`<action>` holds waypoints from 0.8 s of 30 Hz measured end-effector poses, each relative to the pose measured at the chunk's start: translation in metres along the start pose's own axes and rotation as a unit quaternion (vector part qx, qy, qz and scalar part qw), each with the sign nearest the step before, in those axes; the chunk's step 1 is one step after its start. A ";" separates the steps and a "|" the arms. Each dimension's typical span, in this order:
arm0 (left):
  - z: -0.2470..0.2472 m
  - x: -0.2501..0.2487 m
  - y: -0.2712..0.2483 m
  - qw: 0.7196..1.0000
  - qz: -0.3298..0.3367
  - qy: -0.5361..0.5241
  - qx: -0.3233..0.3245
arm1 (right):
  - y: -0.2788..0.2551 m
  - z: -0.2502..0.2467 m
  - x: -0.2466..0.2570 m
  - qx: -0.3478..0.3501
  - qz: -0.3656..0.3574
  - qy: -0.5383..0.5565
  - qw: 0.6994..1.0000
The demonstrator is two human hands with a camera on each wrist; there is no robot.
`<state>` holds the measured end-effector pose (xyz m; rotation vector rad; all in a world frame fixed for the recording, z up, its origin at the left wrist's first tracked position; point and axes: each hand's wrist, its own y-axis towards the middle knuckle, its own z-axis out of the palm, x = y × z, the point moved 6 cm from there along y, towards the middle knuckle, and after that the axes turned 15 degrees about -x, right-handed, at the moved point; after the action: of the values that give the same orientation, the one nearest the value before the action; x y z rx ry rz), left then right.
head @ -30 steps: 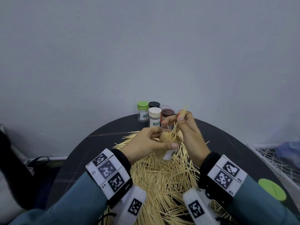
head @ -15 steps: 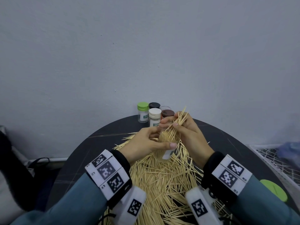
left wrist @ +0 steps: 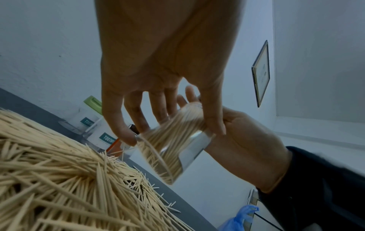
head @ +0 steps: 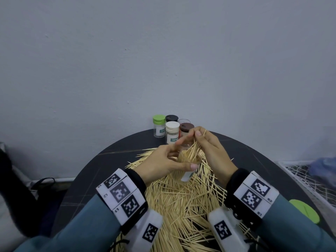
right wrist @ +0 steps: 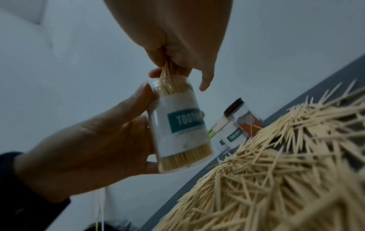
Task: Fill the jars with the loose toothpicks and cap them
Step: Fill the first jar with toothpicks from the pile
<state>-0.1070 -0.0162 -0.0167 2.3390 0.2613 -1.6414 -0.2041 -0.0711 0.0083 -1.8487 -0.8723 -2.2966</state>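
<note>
Holding a clear jar (head: pixel 187 171) tilted above the dark round counter (head: pixel 94 179), the left hand (head: pixel 160 164) is gripping it with thumb across the front and fingers curled behind. The jar is uncapped and nearly full. The right hand (head: pixel 211 150) is pinching a small bundle of toothpicks (head: pixel 195 149) with their lower ends inside the jar's mouth. A large heap of loose toothpicks (head: pixel 181 202) is lying on the counter beneath both hands. Four capped jars (head: pixel 171 132) are standing together at the counter's far edge by the wall. A green lid (head: pixel 305 210) is lying near the right forearm.
</note>
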 end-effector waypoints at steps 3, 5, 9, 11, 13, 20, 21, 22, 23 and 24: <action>0.000 0.002 0.001 1.000 -0.005 0.024 -0.005 | -0.002 0.003 -0.001 0.042 -0.022 -0.065 0.997; -0.001 0.004 0.001 0.999 -0.012 0.032 -0.003 | -0.002 0.001 -0.004 0.039 -0.010 -0.098 0.994; -0.004 0.004 0.002 1.000 -0.021 0.008 -0.009 | 0.002 -0.007 -0.008 0.021 0.000 -0.136 0.991; -0.006 0.003 0.003 0.999 -0.022 -0.011 -0.020 | 0.005 -0.011 -0.007 0.009 0.006 -0.124 0.992; -0.009 0.002 0.003 0.999 -0.032 -0.028 -0.034 | 0.006 -0.012 -0.006 0.011 0.010 -0.103 0.995; -0.005 0.003 0.003 0.999 -0.023 -0.007 -0.023 | 0.001 -0.005 -0.010 0.023 0.025 -0.036 0.999; -0.003 0.003 0.002 1.000 -0.022 0.000 -0.019 | 0.000 -0.004 -0.010 0.026 0.027 -0.029 0.999; -0.002 0.003 0.002 1.000 -0.022 0.005 -0.014 | -0.001 -0.003 -0.010 0.031 0.028 -0.023 0.999; -0.001 0.003 0.001 1.000 -0.024 0.008 -0.009 | -0.002 -0.002 -0.010 0.036 0.028 -0.022 0.999; 0.000 0.003 0.001 1.000 -0.026 0.009 -0.004 | -0.002 -0.001 -0.010 0.041 0.025 -0.031 0.998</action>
<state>-0.1051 -0.0171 -0.0197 2.3601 0.3331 -1.6411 -0.2029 -0.0725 -0.0020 -1.8945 -0.9037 -2.1513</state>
